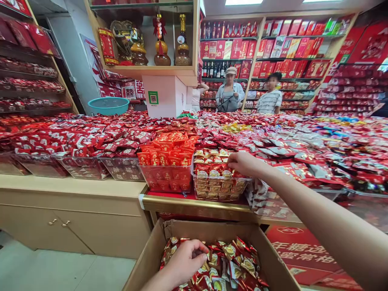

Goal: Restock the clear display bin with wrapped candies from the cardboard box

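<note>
My left hand (189, 260) is inside a cardboard carton (151, 258), over loose red and gold candy packets (245, 264). Its fingers are curved, with a gap between thumb and index finger; no packet shows between them. My right hand (242, 163) reaches in from the right to a clear plastic bin (220, 196). Its fingers are closed at the top packets, at the right end of the bin; what they pinch is mostly covered by the hand. Durian-labelled candy packets (209, 169) stand in neat rows in that bin.
Left of the durian bin stands a bin of orange-red packets (166, 173). More bins and heaped packets (81, 141) spread along the counter. A gold edge strip (194, 205) runs above the carton. Behind are a blue basin (108, 106), a display cabinet (151, 72) and several people (230, 95).
</note>
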The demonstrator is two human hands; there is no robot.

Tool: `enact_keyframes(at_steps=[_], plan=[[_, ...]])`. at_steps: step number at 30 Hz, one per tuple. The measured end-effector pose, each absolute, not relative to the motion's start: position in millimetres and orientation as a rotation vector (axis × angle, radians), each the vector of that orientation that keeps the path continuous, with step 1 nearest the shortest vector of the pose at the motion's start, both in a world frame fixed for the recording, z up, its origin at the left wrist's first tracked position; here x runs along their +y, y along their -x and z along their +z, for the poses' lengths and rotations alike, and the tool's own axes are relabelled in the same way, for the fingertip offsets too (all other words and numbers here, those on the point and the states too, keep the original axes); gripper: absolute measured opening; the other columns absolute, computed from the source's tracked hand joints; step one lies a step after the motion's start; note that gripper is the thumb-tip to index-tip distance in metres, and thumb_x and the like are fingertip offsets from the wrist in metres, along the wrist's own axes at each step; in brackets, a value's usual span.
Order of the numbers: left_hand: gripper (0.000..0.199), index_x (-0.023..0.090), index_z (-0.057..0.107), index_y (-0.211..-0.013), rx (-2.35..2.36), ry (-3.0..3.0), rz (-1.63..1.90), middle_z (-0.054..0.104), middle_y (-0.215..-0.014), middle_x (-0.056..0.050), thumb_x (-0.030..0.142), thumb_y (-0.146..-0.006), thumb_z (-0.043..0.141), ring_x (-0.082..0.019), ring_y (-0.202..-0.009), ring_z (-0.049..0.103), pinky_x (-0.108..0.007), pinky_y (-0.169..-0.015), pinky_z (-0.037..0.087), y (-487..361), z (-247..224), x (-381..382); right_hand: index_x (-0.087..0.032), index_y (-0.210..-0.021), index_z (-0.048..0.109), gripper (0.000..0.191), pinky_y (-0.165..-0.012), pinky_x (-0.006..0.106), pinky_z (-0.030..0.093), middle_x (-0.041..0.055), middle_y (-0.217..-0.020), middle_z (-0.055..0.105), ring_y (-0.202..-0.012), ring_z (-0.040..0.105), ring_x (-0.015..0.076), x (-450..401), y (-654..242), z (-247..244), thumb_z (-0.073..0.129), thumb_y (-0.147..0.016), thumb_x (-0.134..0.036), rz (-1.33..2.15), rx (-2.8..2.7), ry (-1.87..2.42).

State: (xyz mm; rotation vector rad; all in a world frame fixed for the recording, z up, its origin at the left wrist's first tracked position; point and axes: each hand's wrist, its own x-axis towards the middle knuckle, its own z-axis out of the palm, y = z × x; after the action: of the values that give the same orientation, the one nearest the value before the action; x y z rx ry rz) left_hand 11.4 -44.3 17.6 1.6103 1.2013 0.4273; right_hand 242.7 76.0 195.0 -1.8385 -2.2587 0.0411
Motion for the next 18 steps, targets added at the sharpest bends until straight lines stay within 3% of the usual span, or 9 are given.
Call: enact_keyframes(at_steps=[13, 18], plan=[[0.025, 0.022, 0.06, -0.086, 1.234, -1.838, 0.187, 0.062, -0.079, 0.0, 0.029, -0.067, 0.047, -0.015, -0.072, 0.054, -0.023, -0.064, 0.039, -7.4, 1.7, -48.6, -0.018, -0.077, 0.062, 0.022, -0.059, 0.024, 0.037, 0.006, -0.079, 0.064, -0.072, 0.056, 0.0175, 66.5, -242.9, 199.7, 0.044, -0.072, -0.03, -0.046, -2.286, 1.868], [0.032, 0.027, 0.059, -0.095, 1.201, -2.018, 0.036, 0.061, -0.093, -0.003, 0.036, -0.065, 0.05, -0.021, -0.083, 0.054, -0.029, -0.072, 0.039, 5.1, 16.4, -37.9, -0.016, -0.076, 0.06, 0.023, -0.061, 0.025, 0.036, 0.0071, -0.078, 0.063, -0.07, 0.054, 0.0168, 24.9, -225.3, 205.2, 0.041, -0.074, -0.028, -0.196, -2.245, 1.647]])
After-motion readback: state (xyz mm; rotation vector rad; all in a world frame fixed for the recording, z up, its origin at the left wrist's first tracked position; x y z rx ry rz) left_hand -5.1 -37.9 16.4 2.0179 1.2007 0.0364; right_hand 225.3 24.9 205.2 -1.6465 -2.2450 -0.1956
